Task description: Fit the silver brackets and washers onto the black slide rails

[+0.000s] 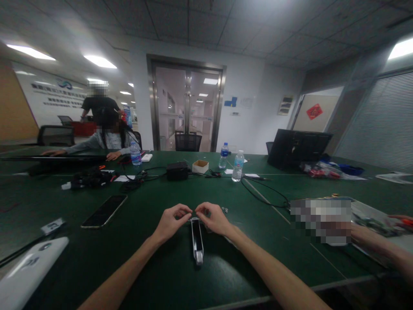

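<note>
A narrow pale-framed device (198, 257) lies on the green worktop (155, 275), its far end at the fingertips of the left hand (174, 218) and right hand (213, 217). Each grip is curled nearly closed; I cannot tell what it pinches. 2 small white pieces (226, 210) lie just beyond the right hand. A phone (105, 211) lies to the left; a co-worker's arm (371, 242) comes in at right. Farther back stand a small open box (200, 169), contents unclear, and 3 clear bottles (238, 165).

Slim silver-white frame (197, 241) w/ dark ctr, blocky near end, lies lengthwise on grn tbl (161, 280).
</note>
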The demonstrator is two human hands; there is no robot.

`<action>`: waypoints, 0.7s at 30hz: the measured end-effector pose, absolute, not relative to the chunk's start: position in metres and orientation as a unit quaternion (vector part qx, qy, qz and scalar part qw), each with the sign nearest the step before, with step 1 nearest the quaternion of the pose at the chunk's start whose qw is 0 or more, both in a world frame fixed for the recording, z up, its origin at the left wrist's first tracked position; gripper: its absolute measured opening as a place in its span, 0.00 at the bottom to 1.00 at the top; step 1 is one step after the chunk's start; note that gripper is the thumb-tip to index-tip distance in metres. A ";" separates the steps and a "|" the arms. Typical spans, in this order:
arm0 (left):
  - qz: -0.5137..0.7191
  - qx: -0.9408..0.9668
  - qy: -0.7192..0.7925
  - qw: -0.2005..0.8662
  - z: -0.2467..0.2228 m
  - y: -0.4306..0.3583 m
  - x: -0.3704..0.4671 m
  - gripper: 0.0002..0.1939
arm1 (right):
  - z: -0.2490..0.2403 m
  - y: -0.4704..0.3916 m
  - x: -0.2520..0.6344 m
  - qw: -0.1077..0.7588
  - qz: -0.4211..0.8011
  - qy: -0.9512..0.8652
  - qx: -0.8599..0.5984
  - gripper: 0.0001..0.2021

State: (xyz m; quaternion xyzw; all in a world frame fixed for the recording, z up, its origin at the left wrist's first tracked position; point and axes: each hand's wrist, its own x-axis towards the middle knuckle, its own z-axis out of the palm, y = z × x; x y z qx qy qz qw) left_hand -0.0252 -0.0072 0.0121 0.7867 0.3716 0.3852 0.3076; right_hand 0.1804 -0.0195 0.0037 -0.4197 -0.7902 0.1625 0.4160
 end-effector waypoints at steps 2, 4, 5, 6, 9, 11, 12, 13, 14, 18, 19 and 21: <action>0.392 0.772 0.358 0.349 0.011 -0.004 -0.026 0.12 | 0.007 -0.019 0.186 0.388 0.117 -0.814 -0.417 0.05; 0.394 0.761 0.348 0.379 0.008 0.000 -0.028 0.13 | 0.011 -0.018 0.192 0.352 0.080 -0.832 -0.420 0.05; 0.393 0.757 0.344 0.393 0.007 0.002 -0.029 0.13 | 0.013 -0.018 0.195 0.334 0.067 -0.839 -0.425 0.05; 0.390 0.753 0.342 0.406 0.006 0.003 -0.030 0.13 | 0.015 -0.018 0.197 0.317 0.058 -0.843 -0.432 0.05; 0.374 0.749 0.345 0.424 0.007 0.005 -0.033 0.13 | 0.019 -0.017 0.203 0.272 0.053 -0.848 -0.452 0.06; 0.354 0.762 0.362 0.405 0.010 0.005 -0.036 0.14 | 0.021 -0.016 0.207 0.242 0.062 -0.851 -0.461 0.06; 0.339 0.773 0.374 0.384 0.011 0.005 -0.037 0.14 | 0.021 -0.016 0.209 0.227 0.069 -0.853 -0.464 0.06; 0.322 0.787 0.386 0.358 0.012 0.006 -0.038 0.14 | 0.021 -0.016 0.210 0.213 0.076 -0.855 -0.467 0.07; 0.303 0.801 0.395 0.332 0.013 0.007 -0.040 0.14 | 0.020 -0.016 0.212 0.200 0.083 -0.856 -0.469 0.07; 0.249 0.840 0.395 0.277 0.012 0.010 -0.043 0.14 | 0.016 -0.014 0.215 0.169 0.103 -0.858 -0.474 0.07; 0.241 0.844 0.392 0.275 0.011 0.010 -0.043 0.14 | 0.015 -0.013 0.216 0.166 0.105 -0.859 -0.472 0.07; 0.230 0.849 0.390 0.272 0.011 0.010 -0.043 0.14 | 0.013 -0.012 0.216 0.162 0.105 -0.863 -0.468 0.07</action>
